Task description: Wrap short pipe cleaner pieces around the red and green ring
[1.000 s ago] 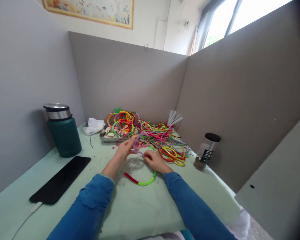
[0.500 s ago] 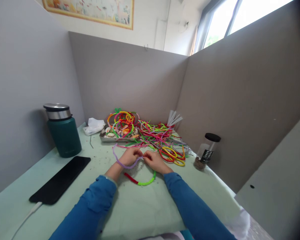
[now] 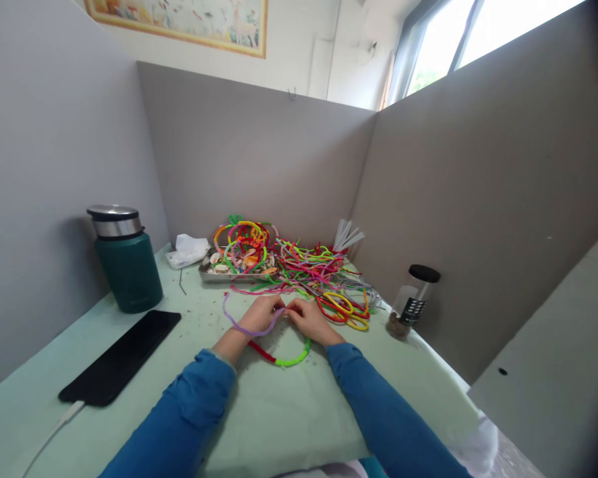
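My left hand [image 3: 260, 315] and my right hand [image 3: 307, 319] meet fingertip to fingertip over the pale green mat. Both pinch a purple pipe cleaner [image 3: 235, 324], which loops out to the left of my left hand and lies on the mat. Just under my hands lies a curved pipe cleaner piece, red at one end and green [image 3: 285, 359] at the other. Behind my hands spreads a tangle of coloured pipe cleaners [image 3: 319, 273].
A metal tray [image 3: 229, 275] with shells and pipe cleaner rings stands at the back. A green flask [image 3: 127, 264] and a black phone [image 3: 120, 356] on a cable are at the left. A small black-capped jar [image 3: 409, 304] stands at the right. Grey partition walls enclose the desk.
My left hand came down from the pile to the mat, drawing the purple pipe cleaner with it. Its loop now lies to the left. My right hand barely moved.
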Demonstrator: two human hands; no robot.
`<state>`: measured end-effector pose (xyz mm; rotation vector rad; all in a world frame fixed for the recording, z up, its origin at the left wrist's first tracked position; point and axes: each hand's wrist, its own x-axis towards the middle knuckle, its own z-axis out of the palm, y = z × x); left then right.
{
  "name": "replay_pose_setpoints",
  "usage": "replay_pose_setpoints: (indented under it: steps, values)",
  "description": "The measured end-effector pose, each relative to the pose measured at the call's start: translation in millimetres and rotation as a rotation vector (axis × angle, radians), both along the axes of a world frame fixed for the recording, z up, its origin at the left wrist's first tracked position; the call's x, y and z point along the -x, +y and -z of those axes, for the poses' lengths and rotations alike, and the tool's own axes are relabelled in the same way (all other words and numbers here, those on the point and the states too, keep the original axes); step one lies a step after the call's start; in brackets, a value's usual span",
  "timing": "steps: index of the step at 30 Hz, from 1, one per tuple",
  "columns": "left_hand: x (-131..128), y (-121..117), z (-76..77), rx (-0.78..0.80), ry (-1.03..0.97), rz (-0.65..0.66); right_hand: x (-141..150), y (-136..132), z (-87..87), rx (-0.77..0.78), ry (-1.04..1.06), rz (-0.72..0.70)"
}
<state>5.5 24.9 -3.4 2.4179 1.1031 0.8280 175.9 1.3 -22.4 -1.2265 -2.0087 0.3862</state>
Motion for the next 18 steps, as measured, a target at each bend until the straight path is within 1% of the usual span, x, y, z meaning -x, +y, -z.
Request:
replay_pose_setpoints:
  steps: [5,9,12,18]
  values:
    - [-0.3,1.3,-2.0,0.003,0.030,-0.066,-1.0,-2.0,-2.0,0.026,0.005,-0.023]
    - [-0.5,-1.0,-5.1,0.064,-0.018,-0.074,-1.4,-2.8,-2.0,0.032,0.020,-0.035]
    - [-1.0,-1.7,-4.7,0.101,-0.055,-0.084,-0.9,-3.1,-2.4,0.029,0.030,-0.027]
    - [-2.6,-1.1,-3.9,0.118,-0.064,-0.081,0.9,-3.6,-4.1,0.035,0.029,0.001]
